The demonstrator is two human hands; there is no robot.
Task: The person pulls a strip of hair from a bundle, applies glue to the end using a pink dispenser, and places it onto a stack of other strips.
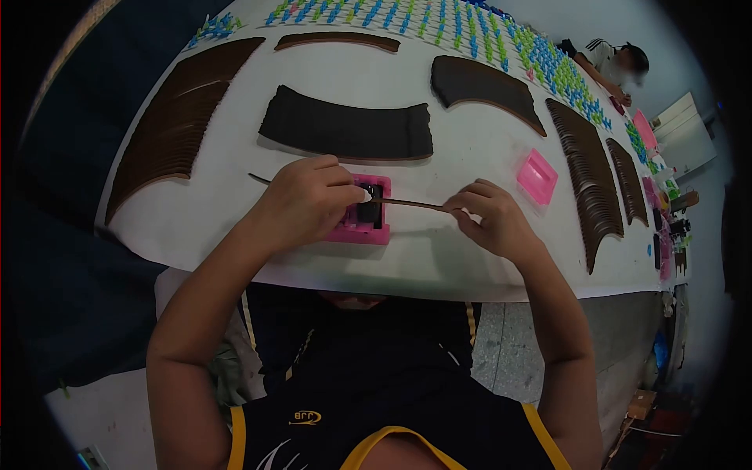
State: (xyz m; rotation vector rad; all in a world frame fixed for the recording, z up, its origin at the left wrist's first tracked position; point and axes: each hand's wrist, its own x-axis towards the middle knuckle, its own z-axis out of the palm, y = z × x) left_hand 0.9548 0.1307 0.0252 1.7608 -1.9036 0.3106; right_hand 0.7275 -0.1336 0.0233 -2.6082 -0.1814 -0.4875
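A thin brown strip (pixel 413 204) runs nearly level between my two hands in the head view. My right hand (pixel 493 218) pinches its right end between thumb and fingertips. My left hand (pixel 305 200) is closed on the strip further left, with a small white bit at its fingertips. A dark curved end (pixel 258 178) sticks out beyond that hand. Just under my left fingertips sits a pink holder (pixel 377 236) with a black block (pixel 368 211) in it, partly hidden by the hand. The strip passes over the holder's right side.
Dark curved sheets of strips lie behind (pixel 345 125), at the left (pixel 168 117) and at the right (pixel 583 172) of the white table (pixel 439 266). A pink tray (pixel 537 177) stands right of my hand. Rows of blue and green pieces (pixel 470 35) line the back. Another person (pixel 615 66) sits far right.
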